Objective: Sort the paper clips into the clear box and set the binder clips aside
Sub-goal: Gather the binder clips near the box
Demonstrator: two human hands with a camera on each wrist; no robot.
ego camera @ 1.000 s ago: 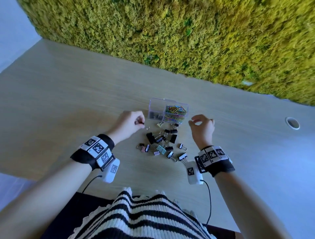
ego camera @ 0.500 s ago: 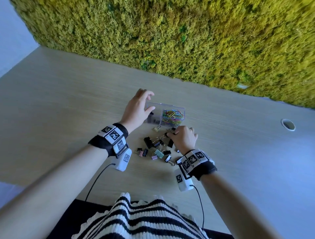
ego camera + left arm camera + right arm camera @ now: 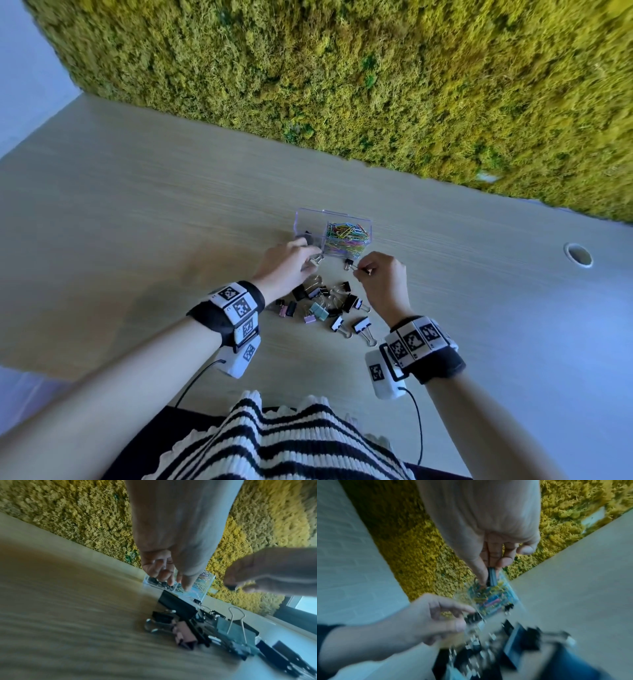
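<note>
I see the clear box (image 3: pixel 332 233) on the worktop (image 3: pixel 137 219), its right half full of coloured paper clips (image 3: pixel 347 236). Just in front, my right hand (image 3: pixel 383 281) has its grip pinched on a small black binder clip (image 3: pixel 349 263); half a second ago it was down in the binder clip pile (image 3: pixel 325 305). My left hand (image 3: pixel 286 267) has dropped from the box rim and pinches a pale binder clip (image 3: pixel 315 260).

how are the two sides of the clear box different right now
The clear box's right compartment is heaped with colourful paper clips; the left compartment holds only a few small dark items, too small to identify. Both share clear walls and stand open.
</note>
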